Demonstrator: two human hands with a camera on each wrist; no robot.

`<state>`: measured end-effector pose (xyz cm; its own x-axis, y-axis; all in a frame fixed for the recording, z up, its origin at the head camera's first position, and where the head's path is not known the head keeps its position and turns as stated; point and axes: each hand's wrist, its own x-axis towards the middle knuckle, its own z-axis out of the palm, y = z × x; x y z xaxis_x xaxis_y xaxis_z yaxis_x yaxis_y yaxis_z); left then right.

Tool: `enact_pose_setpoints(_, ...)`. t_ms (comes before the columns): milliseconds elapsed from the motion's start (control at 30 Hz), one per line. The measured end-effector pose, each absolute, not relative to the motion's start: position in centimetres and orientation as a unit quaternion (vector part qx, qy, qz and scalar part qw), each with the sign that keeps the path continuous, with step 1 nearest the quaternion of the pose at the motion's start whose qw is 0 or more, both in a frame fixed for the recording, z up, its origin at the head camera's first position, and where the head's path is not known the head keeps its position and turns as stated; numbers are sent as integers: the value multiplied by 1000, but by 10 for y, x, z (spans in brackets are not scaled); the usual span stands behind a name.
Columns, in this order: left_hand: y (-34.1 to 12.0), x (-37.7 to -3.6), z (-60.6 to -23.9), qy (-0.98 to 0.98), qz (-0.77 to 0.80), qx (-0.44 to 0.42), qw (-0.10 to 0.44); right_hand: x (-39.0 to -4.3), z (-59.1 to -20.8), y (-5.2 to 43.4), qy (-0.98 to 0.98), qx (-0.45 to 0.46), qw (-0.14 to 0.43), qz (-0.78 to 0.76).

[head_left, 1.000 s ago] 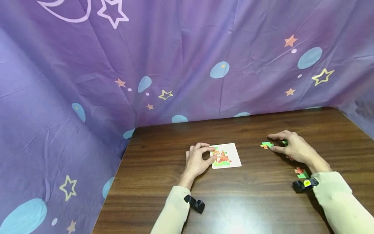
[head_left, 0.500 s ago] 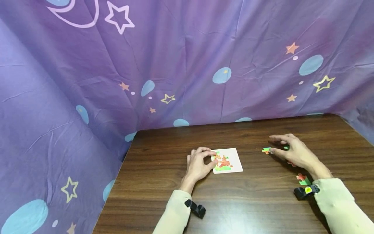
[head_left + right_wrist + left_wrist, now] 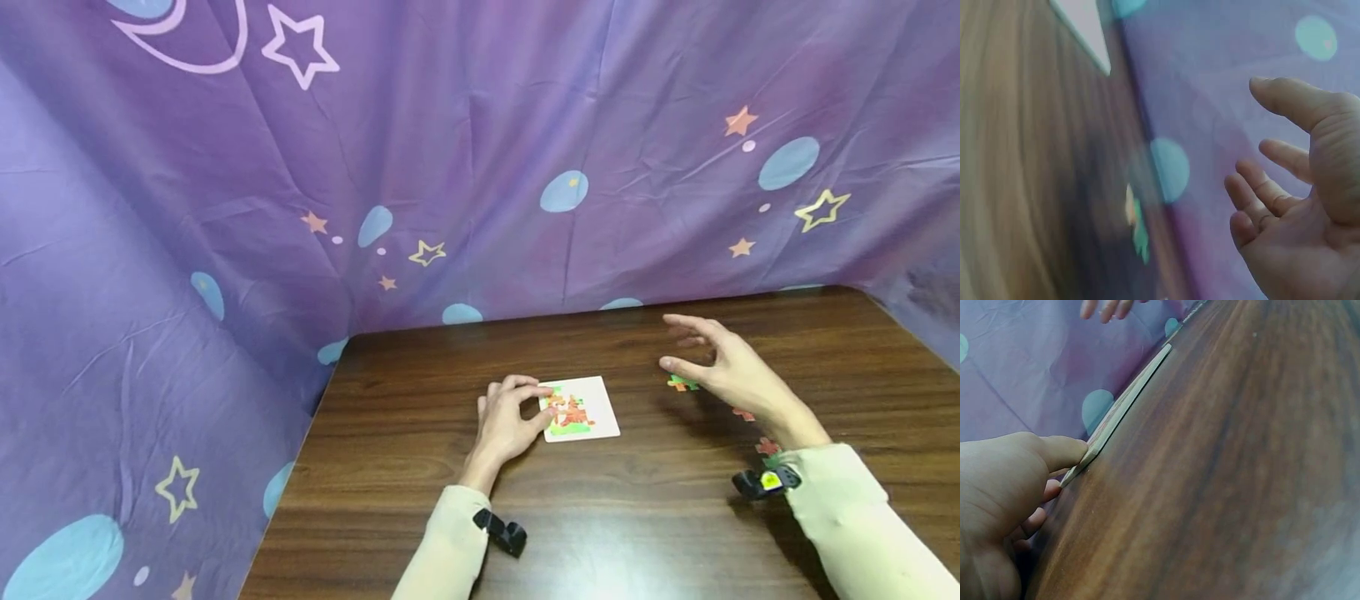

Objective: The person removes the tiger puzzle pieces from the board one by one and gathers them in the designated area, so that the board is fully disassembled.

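My left hand (image 3: 506,421) is at the left side of a white square puzzle board (image 3: 603,408), thumb and fingers holding its edge. Joined orange-and-green puzzle pieces (image 3: 573,414) cover the board's left part, partly behind my fingertips. In the left wrist view the thumb touches the rim of the thin board (image 3: 1129,397). My right hand (image 3: 731,371) is raised over the table to the right, fingers spread and nothing between them. Below its thumb lies a loose green-and-orange puzzle piece (image 3: 681,383), blurred as a loose piece (image 3: 1138,228) in the right wrist view.
More loose pieces lie beneath my right arm: a red piece (image 3: 744,413) and a red-and-green piece (image 3: 768,450), partly hidden by the wrist camera. The brown wooden table (image 3: 615,492) ends at a purple curtain (image 3: 487,208) behind and to the left.
My right hand has lifted from beside the loose green-and-orange piece, moving up and slightly left, its fingers spreading wider. My left hand stays at the board. The head view has shifted slightly.
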<state>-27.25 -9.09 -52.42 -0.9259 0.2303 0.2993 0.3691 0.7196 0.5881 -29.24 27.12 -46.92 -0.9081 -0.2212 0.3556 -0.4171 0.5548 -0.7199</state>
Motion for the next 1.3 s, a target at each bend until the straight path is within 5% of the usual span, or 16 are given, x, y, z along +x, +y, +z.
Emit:
enact_pose_setpoints(467, -89, -272, -524, -925, -331, -157, 97, -290, -480, 181, -834, 248, 42, 490)
enact_pose_setpoints(900, -89, -275, -524, -928, -326, -157, 89, -291, -511, 163, -813, 258, -34, 521)
enact_pose_setpoints(1300, -92, -276, -524, -930, -322, -155, 88, -291, -520, 159, -848, 262, -1, 461)
